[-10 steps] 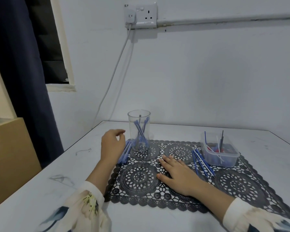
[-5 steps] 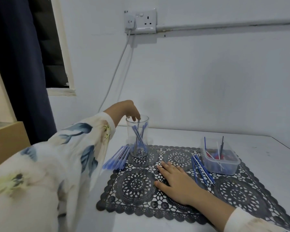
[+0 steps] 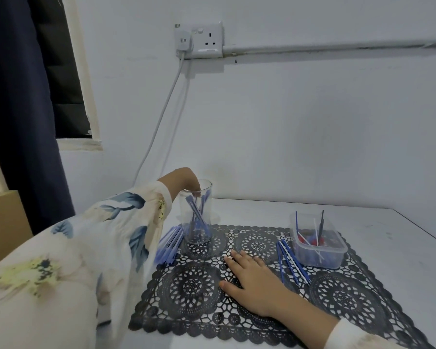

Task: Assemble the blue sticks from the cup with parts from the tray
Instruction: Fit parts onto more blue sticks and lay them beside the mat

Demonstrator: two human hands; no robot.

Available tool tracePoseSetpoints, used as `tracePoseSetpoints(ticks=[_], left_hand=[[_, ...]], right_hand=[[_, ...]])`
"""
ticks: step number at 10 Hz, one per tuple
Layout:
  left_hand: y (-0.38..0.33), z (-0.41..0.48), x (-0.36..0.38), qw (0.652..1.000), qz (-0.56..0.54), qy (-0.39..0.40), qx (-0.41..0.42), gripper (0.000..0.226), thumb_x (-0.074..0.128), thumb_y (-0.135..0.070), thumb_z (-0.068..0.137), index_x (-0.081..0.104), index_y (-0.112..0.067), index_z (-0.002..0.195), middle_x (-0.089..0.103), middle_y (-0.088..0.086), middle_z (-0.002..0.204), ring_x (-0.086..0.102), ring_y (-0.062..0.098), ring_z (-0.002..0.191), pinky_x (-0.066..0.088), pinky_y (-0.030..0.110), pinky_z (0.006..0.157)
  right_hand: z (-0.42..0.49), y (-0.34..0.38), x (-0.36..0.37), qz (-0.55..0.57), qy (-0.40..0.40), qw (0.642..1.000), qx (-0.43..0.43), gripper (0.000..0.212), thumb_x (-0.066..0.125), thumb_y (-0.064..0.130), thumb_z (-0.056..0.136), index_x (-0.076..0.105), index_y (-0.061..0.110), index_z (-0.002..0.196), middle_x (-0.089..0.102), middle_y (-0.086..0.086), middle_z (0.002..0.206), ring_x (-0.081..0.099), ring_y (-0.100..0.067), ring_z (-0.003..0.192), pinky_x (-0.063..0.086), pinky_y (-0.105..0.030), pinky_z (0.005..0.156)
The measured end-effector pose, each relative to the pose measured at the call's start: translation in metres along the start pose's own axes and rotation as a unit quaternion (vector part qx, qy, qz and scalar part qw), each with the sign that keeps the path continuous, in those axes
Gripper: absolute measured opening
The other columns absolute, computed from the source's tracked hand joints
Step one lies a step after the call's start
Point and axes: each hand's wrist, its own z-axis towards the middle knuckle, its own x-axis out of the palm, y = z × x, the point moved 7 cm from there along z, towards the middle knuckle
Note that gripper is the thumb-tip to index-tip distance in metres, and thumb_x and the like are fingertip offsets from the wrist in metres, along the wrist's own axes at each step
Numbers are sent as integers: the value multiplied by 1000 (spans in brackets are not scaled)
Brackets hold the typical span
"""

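Over cup (image 3: 196,215): left hand (image 3: 180,181) fingers (image 3: 195,192) dipped inside; no readable writing.

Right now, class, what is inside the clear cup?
Several blue sticks lean crossed inside the clear cup, and the left hand's fingertips dip in at the rim. Whether they grip a stick is hidden.

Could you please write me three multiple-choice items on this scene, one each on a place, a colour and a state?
1. Where does the cup stand?
A. on the lace mat
B. in the tray
C. on the bare table

2. What colour are the sticks in the cup?
A. red
B. blue
C. green

3. How is the right hand placed?
A. gripping a stick
B. lifted in the air
C. flat on the mat

Answers: 1 A, its base sits on the mat's far left corner. 2 B, blue shows through the clear wall. 3 C, palm down, fingers spread.
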Motion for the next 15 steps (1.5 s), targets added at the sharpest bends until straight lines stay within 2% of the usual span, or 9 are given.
tracePoseSetpoints(ticks=[1,2,5,6,7,8,12,13,15], left_hand=[[6,4,-7,991,-98,-86,9,23,65,-25,78,51,-9,73,51,5,78,50,22,72,36,27,62],[12,-8,-18,964,-183,-190,15,23,59,-25,80,55,-10,63,53,3,61,50,25,72,33,29,69],[5,-108,-65,769,-337,-496,221,20,54,-28,91,68,-14,90,68,-10,88,61,8,91,43,46,93],[0,-136,-57,727,-353,-514,288,20,50,-20,93,65,-13,105,68,-8,85,60,0,85,47,32,89],[-3,-150,-29,727,-374,-476,325,29,46,-20,96,60,-19,120,64,0,95,57,1,80,45,16,77],[-3,-148,13,788,-347,-407,305,30,45,-29,96,57,-36,122,53,-9,83,50,0,70,42,17,66],[13,-109,112,923,-279,-199,176,17,75,-20,75,62,-29,79,60,-16,72,59,3,72,48,19,66],[9,-104,119,929,-252,-184,198,12,73,-19,77,67,-26,85,62,-15,79,57,1,74,41,6,66],[-2,-117,115,915,-227,-213,258,21,66,-38,82,71,-29,100,68,-12,92,60,4,83,50,27,78]], right_hand=[[0,0,0,3,-6,1000,0,115,-11,78,48,7,25,150,1,3,157,-3,-14,143,-3,-36,114],[0,0,1,5,-3,1000,-1,115,-11,78,48,7,26,150,1,3,157,-3,-14,143,-3,-37,114],[1,-2,4,-13,-1,1000,7,78,20,70,86,9,26,150,2,3,157,-2,-13,143,0,-36,115],[1,-2,4,-9,-13,1000,4,68,26,60,93,10,26,149,3,3,157,-1,-14,143,0,-37,116],[2,-2,3,-5,-21,1000,1,68,27,59,93,12,25,149,5,3,157,0,-14,143,1,-37,116],[1,-1,2,0,-32,999,0,67,29,60,92,14,26,149,7,3,157,1,-15,143,3,-37,116],[-7,-7,-26,79,-156,984,26,60,48,42,92,25,27,145,44,3,137,40,-13,125,37,-32,103],[-9,-6,-35,62,-181,981,13,58,49,36,93,25,27,145,44,1,137,40,-15,125,38,-31,101],[-9,2,-51,-22,-239,970,-33,41,46,32,95,44,23,135,48,7,133,41,-12,123,35,-27,101]])
